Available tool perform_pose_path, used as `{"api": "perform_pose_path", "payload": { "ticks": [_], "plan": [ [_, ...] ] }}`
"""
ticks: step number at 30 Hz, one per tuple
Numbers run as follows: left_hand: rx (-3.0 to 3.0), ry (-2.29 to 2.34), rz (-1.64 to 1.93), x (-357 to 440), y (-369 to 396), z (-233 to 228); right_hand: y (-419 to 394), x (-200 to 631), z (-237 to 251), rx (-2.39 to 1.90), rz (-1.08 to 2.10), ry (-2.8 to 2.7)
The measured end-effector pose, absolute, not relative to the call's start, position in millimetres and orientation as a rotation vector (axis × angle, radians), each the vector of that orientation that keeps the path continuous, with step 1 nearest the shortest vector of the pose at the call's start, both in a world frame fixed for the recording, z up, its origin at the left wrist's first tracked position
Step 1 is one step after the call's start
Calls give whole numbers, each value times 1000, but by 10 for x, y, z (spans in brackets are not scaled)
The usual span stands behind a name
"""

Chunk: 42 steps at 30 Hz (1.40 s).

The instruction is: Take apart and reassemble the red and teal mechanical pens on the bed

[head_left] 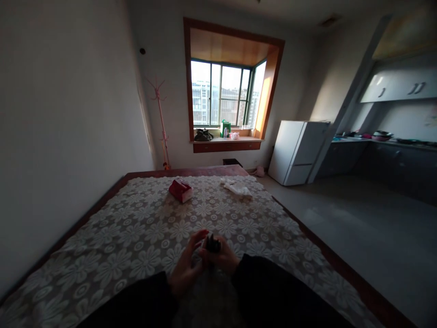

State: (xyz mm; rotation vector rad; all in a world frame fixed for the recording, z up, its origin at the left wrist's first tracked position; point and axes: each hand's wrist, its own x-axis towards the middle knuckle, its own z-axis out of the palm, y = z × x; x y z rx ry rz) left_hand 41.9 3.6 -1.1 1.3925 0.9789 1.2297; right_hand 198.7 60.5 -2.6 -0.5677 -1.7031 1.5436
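Close together above the patterned tablecloth, my two hands meet around a small dark object. My right hand is closed on this black object with pointed tips, whose exact kind is too dark to make out. On its other side, my left hand curves with fingers apart, its fingertips beside the object and near the right hand. Whether the left fingertips touch the object is hard to see. Black sleeves cover both arms.
Farther up the table lie a red tissue pack and a crumpled white plastic bag. The table's dark red edge runs down the right. Beyond stand a white refrigerator, a pink coat rack and a window sill with items.
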Motion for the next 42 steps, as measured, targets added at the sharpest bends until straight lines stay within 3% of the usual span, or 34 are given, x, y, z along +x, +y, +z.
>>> {"api": "perform_pose_path", "payload": {
  "ticks": [17, 34, 37, 42],
  "plan": [
    [1829, 1110, 1222, 418, 110, -143, 705, 2150, 251, -527, 1687, -1637],
    [1765, 1163, 1276, 424, 129, -77, 820, 2239, 229, -598, 1470, -1853],
    [1748, 1139, 1367, 407, 142, -75, 861, 2290, 279, -742, 1230, -2092],
    [1896, 1278, 1477, 400, 114, -38, 938, 2425, 381, -1070, 392, -2603]
  ]
}}
